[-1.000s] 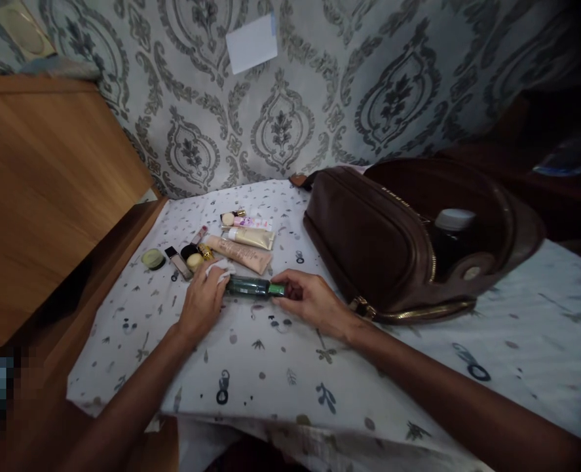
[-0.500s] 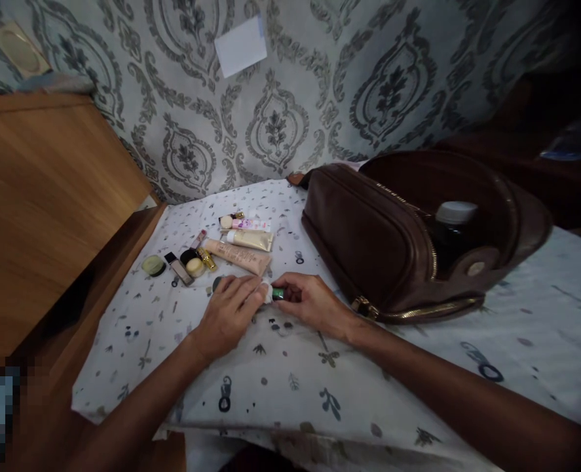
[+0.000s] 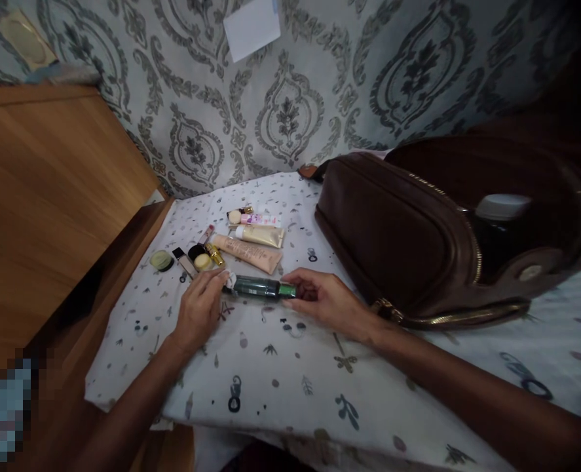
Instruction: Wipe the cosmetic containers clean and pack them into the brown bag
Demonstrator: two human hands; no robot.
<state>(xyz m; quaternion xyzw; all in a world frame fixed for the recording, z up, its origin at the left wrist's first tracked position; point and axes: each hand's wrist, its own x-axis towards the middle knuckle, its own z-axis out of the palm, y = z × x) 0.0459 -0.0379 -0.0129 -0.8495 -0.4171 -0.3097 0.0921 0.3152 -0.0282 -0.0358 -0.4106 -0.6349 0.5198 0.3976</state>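
Observation:
A slim dark green bottle (image 3: pixel 257 286) lies sideways between my hands, low over the cloth-covered table. My right hand (image 3: pixel 319 298) is closed on its bright green cap end. At the other end, my left hand (image 3: pixel 202 305) has its fingers closed on a crumpled white tissue (image 3: pixel 230 279), which touches the bottle. Those fingers hide the bottle's left tip. Just behind the bottle lie a peach squeeze tube (image 3: pixel 251 254) and a cream tube with a white cap (image 3: pixel 261 236). Beside my left hand are a gold tube (image 3: pixel 215 255) and a small yellow-lidded jar (image 3: pixel 202 262).
A large brown bag (image 3: pixel 383 229) stands open on the right, with a white-capped bottle (image 3: pixel 504 207) inside. A green-lidded jar (image 3: pixel 162 260) sits at the left. Wooden furniture (image 3: pixel 59 177) borders the table's left side, and a patterned wall (image 3: pixel 290 118) rises behind.
My left hand has slid left along the bottle with the tissue, uncovering the bottle's dark green middle. My right hand keeps its hold on the cap end. The camera view has shifted slightly.

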